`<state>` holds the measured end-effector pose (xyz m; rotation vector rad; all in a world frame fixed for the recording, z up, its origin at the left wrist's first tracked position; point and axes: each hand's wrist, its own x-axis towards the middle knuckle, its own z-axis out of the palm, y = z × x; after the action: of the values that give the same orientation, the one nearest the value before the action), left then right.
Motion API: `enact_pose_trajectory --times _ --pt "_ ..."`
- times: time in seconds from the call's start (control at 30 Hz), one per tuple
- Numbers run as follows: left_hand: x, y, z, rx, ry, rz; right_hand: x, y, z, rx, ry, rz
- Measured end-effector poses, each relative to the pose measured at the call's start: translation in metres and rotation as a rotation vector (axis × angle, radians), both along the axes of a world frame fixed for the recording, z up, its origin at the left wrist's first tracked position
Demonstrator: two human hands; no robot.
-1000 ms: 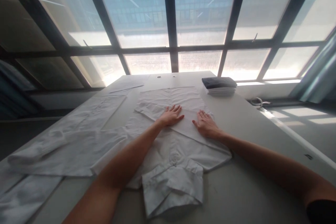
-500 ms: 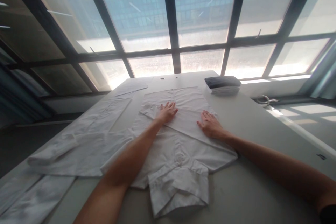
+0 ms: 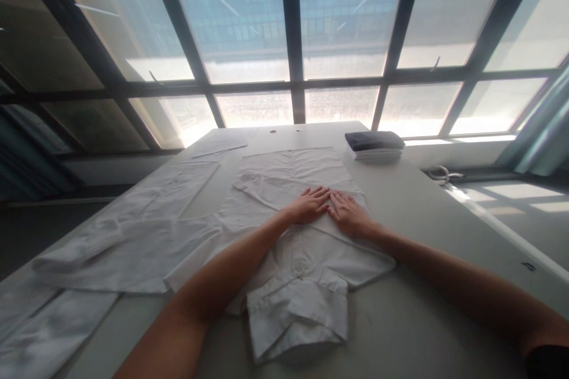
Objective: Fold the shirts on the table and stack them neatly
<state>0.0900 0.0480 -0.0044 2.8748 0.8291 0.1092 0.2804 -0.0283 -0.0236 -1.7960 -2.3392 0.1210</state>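
A white shirt [image 3: 306,166] lies spread on the table, its collar [image 3: 299,314] towards me and a sleeve folded across its middle. My left hand [image 3: 310,205] rests flat on that folded sleeve, fingers stretched out. Right beside it my right hand [image 3: 349,214] lies flat near the shirt's right edge, and the fingertips of both hands almost meet. Neither hand grips the cloth. My forearms cover parts of the shirt's left side and right shoulder. Another sleeve [image 3: 142,254] stretches out to the left.
More white garments [image 3: 166,186] lie along the left side of the white table [image 3: 400,320]. A stack of folded clothes [image 3: 376,145], dark on top and white below, sits at the back right. Large windows [image 3: 342,18] rise behind the table, and curtains [image 3: 536,136] hang at the sides.
My left hand has slid right and slightly towards me across the folded sleeve, up to my right hand. My right hand has stayed in nearly the same place.
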Motion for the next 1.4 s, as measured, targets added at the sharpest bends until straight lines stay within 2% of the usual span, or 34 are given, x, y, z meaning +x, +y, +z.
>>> enact_pose_trajectory --times 0.1,0.33,0.53,0.63,0.73,0.83,0.9,1.13,1.3,1.4 --pt "-0.001 0.003 -0.002 0.006 0.002 0.006 0.017 0.007 0.003 -0.039 -0.05 -0.042" --pt "-0.002 0.004 -0.005 0.014 0.015 -0.002 0.068 0.028 0.008 -0.101 -0.036 -0.288" --pt "-0.002 0.004 -0.005 0.009 -0.002 0.001 0.097 0.038 0.004 0.098 0.052 -0.514" --pt "-0.003 0.003 -0.004 0.006 -0.015 0.003 0.094 0.041 0.005 0.155 0.077 -0.465" --pt "-0.003 0.002 -0.003 0.005 -0.015 0.005 0.077 0.04 0.005 0.159 0.081 -0.303" --pt "-0.003 0.004 -0.005 0.014 -0.02 0.004 0.059 0.036 0.005 0.075 0.049 -0.09" --pt "-0.002 0.005 -0.006 0.018 -0.025 0.004 0.053 0.033 0.006 -0.003 0.013 -0.043" --pt "-0.002 0.006 -0.006 0.013 -0.021 0.009 0.063 0.031 0.011 -0.081 0.0 -0.314" --pt "-0.002 0.005 -0.006 0.011 -0.031 0.009 0.076 0.033 0.007 0.019 0.002 -0.474" --pt "-0.002 0.006 -0.007 0.014 -0.036 0.008 0.074 0.032 0.007 0.131 0.042 -0.493"
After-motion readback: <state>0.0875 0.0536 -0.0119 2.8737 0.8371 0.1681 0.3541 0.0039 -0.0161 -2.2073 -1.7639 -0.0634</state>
